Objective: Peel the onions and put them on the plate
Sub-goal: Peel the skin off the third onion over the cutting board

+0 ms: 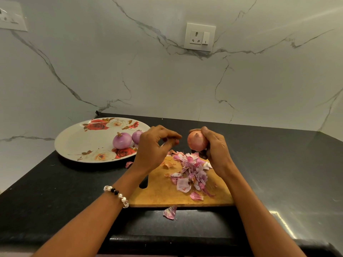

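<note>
Peel scraps (191, 175) are heaped on the cutting board (167, 193) at the desk's near edge. Above, an onion (197, 141) is gripped by the right hand (216, 149); the left hand (156, 147) pinches something small, possibly skin. Two peeled onions (121, 140) lie on the plate (78, 143) at the far-left. A loose grip could drop the onion.

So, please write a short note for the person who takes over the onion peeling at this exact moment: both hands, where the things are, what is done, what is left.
Right hand grips an onion above the cutting board; its skin looks still partly on.
Left hand hangs beside it, fingers curled in a pinch; whether they hold a bit of skin I cannot tell.
Done: two peeled onions lie on the flowered plate, to the left.
Peels are piled on the board.
Left: finish peeling the held onion, then put it on the plate.
</note>
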A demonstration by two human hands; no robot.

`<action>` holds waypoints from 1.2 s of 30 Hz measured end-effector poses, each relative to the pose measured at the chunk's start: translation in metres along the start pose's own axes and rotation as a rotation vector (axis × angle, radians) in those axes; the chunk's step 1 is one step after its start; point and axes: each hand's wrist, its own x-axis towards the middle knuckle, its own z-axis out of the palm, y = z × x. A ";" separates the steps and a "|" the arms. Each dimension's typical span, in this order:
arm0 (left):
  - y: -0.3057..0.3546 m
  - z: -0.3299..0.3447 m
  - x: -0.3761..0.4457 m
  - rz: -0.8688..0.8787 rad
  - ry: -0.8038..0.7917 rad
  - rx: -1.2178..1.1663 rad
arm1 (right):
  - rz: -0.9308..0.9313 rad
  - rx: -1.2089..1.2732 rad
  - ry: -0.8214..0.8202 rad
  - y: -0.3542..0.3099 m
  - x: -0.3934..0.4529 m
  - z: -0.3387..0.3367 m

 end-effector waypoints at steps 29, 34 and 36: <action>0.009 0.015 -0.009 0.021 -0.004 0.084 | 0.071 0.031 -0.146 0.002 -0.001 0.011; 0.013 0.016 -0.010 -0.006 -0.043 0.096 | 0.070 0.025 -0.143 0.001 -0.002 0.011; 0.013 0.017 -0.010 -0.009 -0.045 0.104 | 0.064 0.011 -0.134 0.001 -0.002 0.010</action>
